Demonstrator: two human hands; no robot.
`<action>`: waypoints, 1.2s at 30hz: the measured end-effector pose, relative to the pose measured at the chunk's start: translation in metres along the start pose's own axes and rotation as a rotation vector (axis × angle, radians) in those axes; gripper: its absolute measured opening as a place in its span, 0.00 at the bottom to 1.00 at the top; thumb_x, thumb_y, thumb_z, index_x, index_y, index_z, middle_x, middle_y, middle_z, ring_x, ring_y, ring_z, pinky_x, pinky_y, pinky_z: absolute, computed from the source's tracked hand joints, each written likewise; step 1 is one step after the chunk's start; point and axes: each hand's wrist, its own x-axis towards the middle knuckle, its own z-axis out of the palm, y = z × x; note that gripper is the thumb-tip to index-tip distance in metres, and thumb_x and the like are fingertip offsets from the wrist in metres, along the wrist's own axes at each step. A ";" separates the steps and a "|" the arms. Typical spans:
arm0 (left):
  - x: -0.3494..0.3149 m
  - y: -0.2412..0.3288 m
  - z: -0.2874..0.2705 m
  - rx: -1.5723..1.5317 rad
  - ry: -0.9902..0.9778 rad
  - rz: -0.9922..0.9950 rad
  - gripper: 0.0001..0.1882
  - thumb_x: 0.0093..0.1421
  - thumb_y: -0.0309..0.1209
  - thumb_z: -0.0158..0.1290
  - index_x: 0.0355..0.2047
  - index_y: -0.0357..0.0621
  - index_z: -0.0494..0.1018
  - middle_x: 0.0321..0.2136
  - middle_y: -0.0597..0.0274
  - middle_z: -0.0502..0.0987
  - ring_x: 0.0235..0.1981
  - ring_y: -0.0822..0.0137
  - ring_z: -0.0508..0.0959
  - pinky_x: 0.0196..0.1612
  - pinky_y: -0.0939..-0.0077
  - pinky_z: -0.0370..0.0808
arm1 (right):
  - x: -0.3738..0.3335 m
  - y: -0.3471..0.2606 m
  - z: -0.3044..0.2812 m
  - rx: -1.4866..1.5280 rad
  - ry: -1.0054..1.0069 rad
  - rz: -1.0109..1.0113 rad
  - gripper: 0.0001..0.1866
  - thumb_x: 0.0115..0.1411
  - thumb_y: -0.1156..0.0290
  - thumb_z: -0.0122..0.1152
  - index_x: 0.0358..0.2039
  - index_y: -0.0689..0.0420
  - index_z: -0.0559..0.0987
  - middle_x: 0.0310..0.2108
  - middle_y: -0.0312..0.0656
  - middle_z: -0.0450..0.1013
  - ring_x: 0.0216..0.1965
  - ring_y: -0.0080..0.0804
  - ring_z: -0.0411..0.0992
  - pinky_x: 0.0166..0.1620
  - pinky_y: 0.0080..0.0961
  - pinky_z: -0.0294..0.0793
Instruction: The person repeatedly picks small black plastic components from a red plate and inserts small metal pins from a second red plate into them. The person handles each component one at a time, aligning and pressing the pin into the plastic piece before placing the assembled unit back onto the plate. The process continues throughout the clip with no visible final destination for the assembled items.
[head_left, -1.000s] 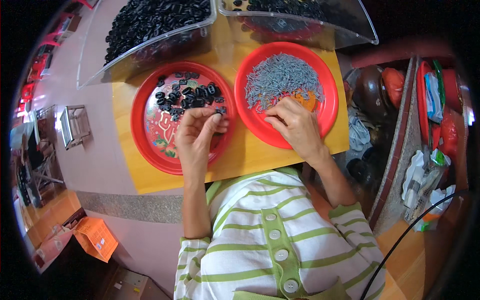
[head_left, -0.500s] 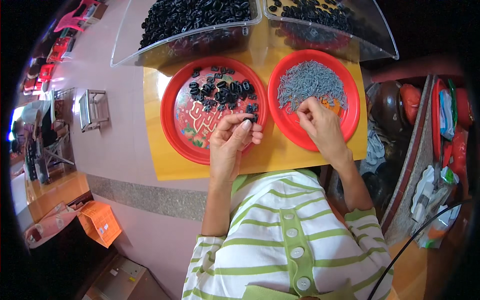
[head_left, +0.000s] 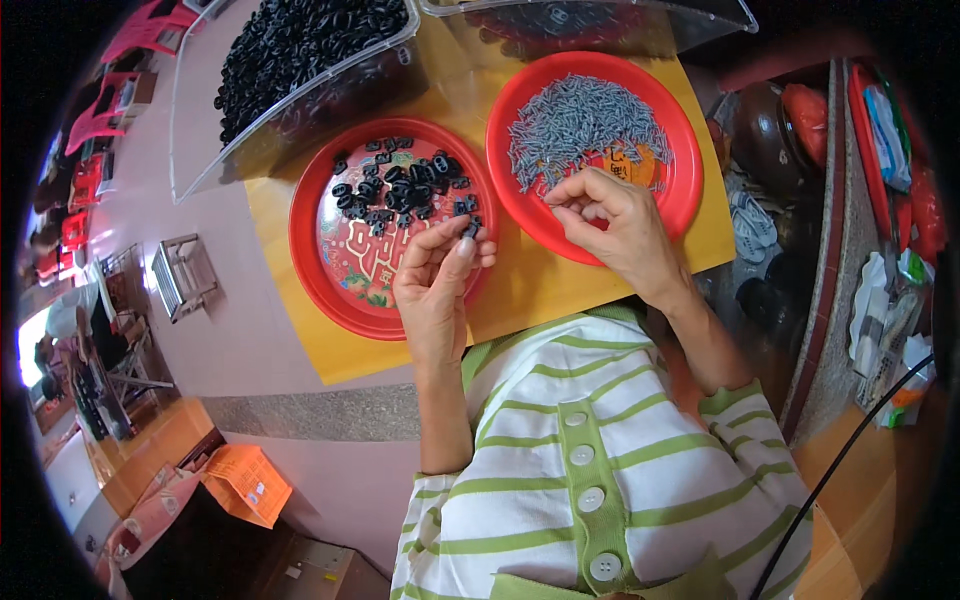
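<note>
Between the thumb and fingers of my left hand [head_left: 437,280] is a small black plastic piece [head_left: 471,229]. That hand is over the near right rim of a round red tray [head_left: 306,268] with several black plastic pieces [head_left: 408,187] heaped inside. My right hand [head_left: 620,235] is above the near part of a second red tray [head_left: 687,195], thumb and forefinger pinched together. Whatever is in that pinch is too small to make out. Many small grey screws [head_left: 580,125] lie piled in this second tray. The hands are a short way apart.
Both trays stand on a yellow table surface [head_left: 530,293]. Behind them are a clear plastic bin [head_left: 300,95] full of black pieces and another clear bin [head_left: 590,18], partly cut off. A metal stool [head_left: 183,277] stands on the floor at left. A black cable [head_left: 838,470] runs at lower right.
My right hand has moved left, away from the screws and closer to my left hand. My left hand still holds the black piece. The whole view has shifted and tilted.
</note>
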 end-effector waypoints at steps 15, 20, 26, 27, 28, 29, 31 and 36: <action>0.006 -0.003 0.005 -0.008 -0.045 -0.048 0.07 0.57 0.18 0.51 0.37 0.33 0.70 0.33 0.52 0.77 0.32 0.68 0.79 0.37 0.78 0.77 | 0.012 -0.011 0.030 0.298 -0.018 -0.141 0.03 0.55 0.78 0.59 0.31 0.62 0.76 0.31 0.38 0.71 0.29 0.21 0.72 0.31 0.16 0.73; 0.006 -0.003 0.002 0.065 -0.043 -0.040 0.07 0.58 0.18 0.50 0.38 0.31 0.72 0.31 0.55 0.78 0.31 0.70 0.78 0.36 0.80 0.77 | 0.012 -0.012 0.031 0.259 -0.058 -0.136 0.03 0.55 0.78 0.59 0.30 0.62 0.76 0.31 0.38 0.71 0.30 0.22 0.72 0.32 0.18 0.73; 0.005 0.002 0.007 0.036 -0.076 -0.047 0.08 0.61 0.22 0.48 0.39 0.30 0.72 0.33 0.53 0.78 0.32 0.67 0.79 0.38 0.77 0.77 | 0.013 -0.012 0.033 0.330 -0.038 -0.064 0.03 0.56 0.77 0.58 0.31 0.62 0.77 0.29 0.38 0.72 0.29 0.22 0.71 0.32 0.17 0.71; 0.004 0.002 0.007 0.025 -0.088 -0.050 0.09 0.61 0.22 0.47 0.40 0.30 0.72 0.33 0.52 0.78 0.32 0.66 0.79 0.38 0.76 0.77 | 0.013 -0.011 0.034 0.350 -0.041 -0.051 0.03 0.56 0.77 0.58 0.31 0.62 0.77 0.29 0.39 0.72 0.29 0.21 0.71 0.32 0.17 0.71; 0.003 0.002 0.007 0.015 -0.101 -0.052 0.09 0.61 0.22 0.47 0.40 0.30 0.71 0.34 0.51 0.77 0.32 0.65 0.79 0.38 0.76 0.77 | 0.013 -0.008 0.035 0.356 -0.035 -0.058 0.03 0.56 0.77 0.58 0.31 0.62 0.77 0.29 0.38 0.72 0.30 0.21 0.71 0.32 0.17 0.70; 0.003 0.003 0.007 0.043 -0.119 -0.055 0.09 0.61 0.22 0.47 0.40 0.30 0.71 0.34 0.51 0.77 0.32 0.65 0.79 0.38 0.75 0.77 | 0.013 -0.004 0.036 0.362 -0.028 -0.064 0.03 0.56 0.76 0.58 0.31 0.62 0.77 0.29 0.38 0.72 0.30 0.21 0.71 0.32 0.17 0.70; 0.002 0.005 0.005 0.099 -0.155 -0.063 0.09 0.62 0.23 0.46 0.40 0.30 0.71 0.34 0.51 0.77 0.33 0.65 0.79 0.38 0.75 0.77 | 0.013 -0.003 0.036 0.366 -0.044 -0.052 0.04 0.56 0.76 0.58 0.31 0.62 0.77 0.28 0.38 0.72 0.30 0.21 0.71 0.32 0.17 0.70; -0.002 0.008 0.002 0.201 -0.178 -0.029 0.09 0.62 0.23 0.47 0.40 0.30 0.71 0.33 0.53 0.78 0.33 0.67 0.79 0.39 0.76 0.77 | 0.012 -0.011 0.033 0.309 -0.117 -0.007 0.04 0.56 0.74 0.58 0.31 0.61 0.77 0.27 0.37 0.72 0.29 0.23 0.71 0.32 0.20 0.70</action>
